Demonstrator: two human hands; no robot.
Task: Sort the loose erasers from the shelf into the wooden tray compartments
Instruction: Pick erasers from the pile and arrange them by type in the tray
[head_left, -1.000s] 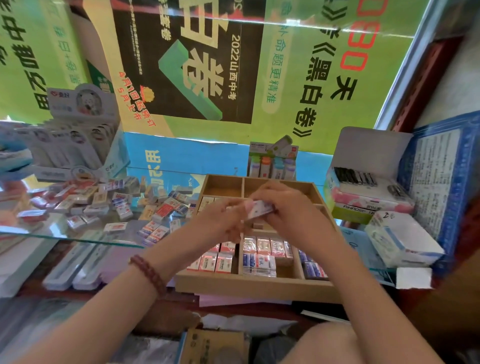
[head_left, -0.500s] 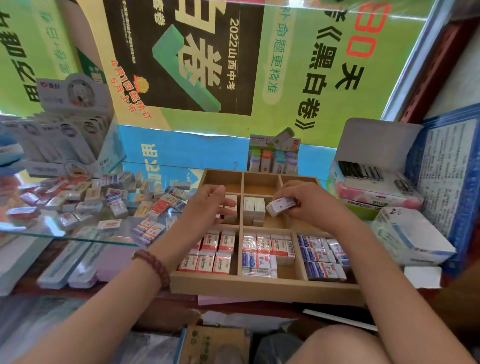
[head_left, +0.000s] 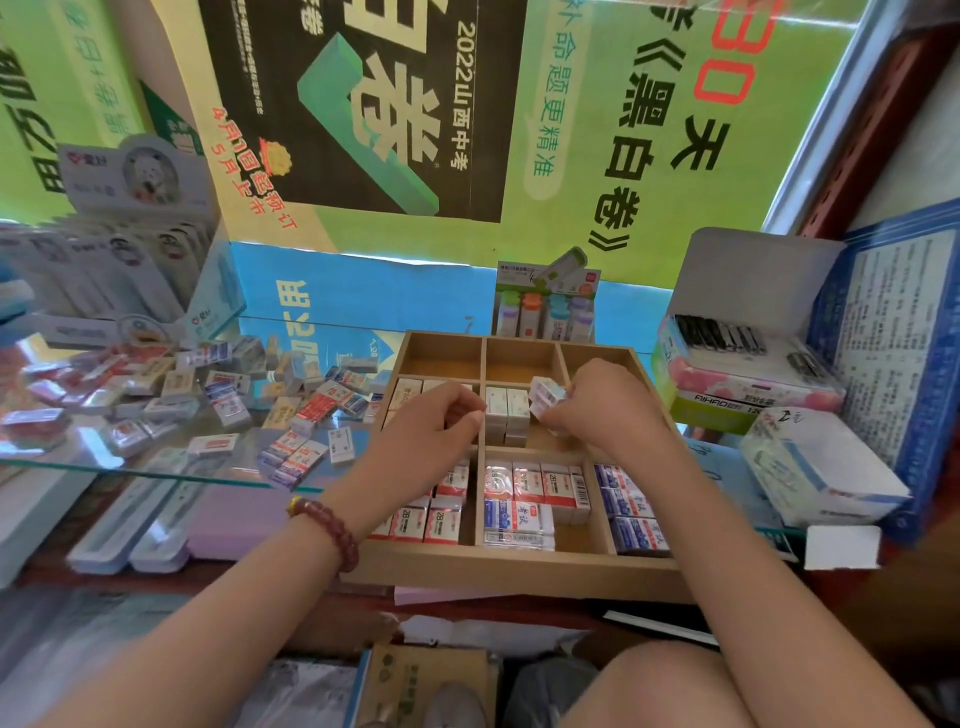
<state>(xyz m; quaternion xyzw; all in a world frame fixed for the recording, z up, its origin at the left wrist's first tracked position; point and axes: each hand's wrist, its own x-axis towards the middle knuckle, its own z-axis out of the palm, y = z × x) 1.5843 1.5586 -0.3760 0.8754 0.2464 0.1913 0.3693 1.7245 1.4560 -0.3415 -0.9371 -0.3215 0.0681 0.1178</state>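
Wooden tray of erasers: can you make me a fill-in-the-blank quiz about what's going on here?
The right hand pinches a small white wrapped eraser above the ___ row of the light wooden compartment tray. The tray's back-left compartment is ___. The loose wrapped erasers lie on a ___ shelf left of the tray. The dark red bead bracelet is on the ___ wrist.
Missing: middle; empty; glass; left.

Both forearms lay stretched far; the left hand (head_left: 431, 423) was curled, knuckles up, while the right hand (head_left: 597, 410) pinched an eraser (head_left: 545, 397).
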